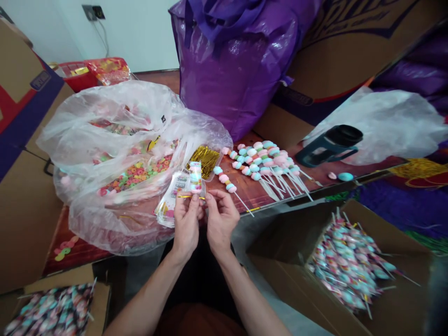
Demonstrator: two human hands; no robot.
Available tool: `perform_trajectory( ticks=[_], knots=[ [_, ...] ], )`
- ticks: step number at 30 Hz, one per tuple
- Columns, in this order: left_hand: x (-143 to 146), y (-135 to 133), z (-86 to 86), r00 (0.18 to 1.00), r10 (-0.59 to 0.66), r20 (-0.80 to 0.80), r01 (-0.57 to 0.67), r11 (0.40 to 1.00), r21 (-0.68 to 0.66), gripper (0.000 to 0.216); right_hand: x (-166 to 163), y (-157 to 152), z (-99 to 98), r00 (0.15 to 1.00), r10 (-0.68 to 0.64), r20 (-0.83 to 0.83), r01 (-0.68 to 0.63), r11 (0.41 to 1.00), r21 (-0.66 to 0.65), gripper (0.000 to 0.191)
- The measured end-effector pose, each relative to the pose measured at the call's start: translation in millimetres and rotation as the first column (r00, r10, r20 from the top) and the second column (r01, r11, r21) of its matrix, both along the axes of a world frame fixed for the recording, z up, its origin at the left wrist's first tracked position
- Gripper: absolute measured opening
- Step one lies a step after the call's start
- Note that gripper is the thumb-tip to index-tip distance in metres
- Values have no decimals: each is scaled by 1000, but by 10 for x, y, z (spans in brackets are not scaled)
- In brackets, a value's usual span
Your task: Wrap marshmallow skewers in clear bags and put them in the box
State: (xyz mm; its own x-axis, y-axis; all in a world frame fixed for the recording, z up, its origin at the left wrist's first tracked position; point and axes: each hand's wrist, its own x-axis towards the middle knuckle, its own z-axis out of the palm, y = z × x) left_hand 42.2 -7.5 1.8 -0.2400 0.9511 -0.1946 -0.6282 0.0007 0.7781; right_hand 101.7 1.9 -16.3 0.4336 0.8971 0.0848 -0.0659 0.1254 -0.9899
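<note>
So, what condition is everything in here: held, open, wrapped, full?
Left hand: pinching the gold tie
Right hand: fingers bent near the tie, grip unclear
Candy packet: wrapped, upright
Candy skewers: unwrapped, piled together
Spare ties: loose, bunched
Plastic bag: crumpled, candy rings showing
Purple bag: standing, bulging
Dark mug: standing
Right box: open, holding wrapped skewers
Left box: open, also filled

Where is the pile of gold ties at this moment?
In the head view, the pile of gold ties lies on the table, just left of centre, between the large clear plastic bag and the marshmallow skewers.
</note>
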Motion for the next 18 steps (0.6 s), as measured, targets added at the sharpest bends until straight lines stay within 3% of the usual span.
perform_trajectory(
  ticks=[6, 11, 13, 18],
  knots=[
    [-49, 0, -15, 999, -23, -22, 22, 999, -38, 35, 193, -104, -32, 944, 278, 177, -283, 959, 5, 13],
    [-104, -53, 43, 980, -196, 45, 199, 977, -79, 41, 308, -91, 20, 899, 413, 147, -409, 911, -53, 18],
    [-155, -62, 101, 940, -309, 147, 326, 939, -111, 43, 354, -91, 54, 875, 467, 126, -467, 884, -35, 20],
    [-273, -76, 202, 746, -534, 397, 622, 772, -131, 50, 515, -84, 124, 793, 599, 113, -603, 798, 6, 18]
  ],
)
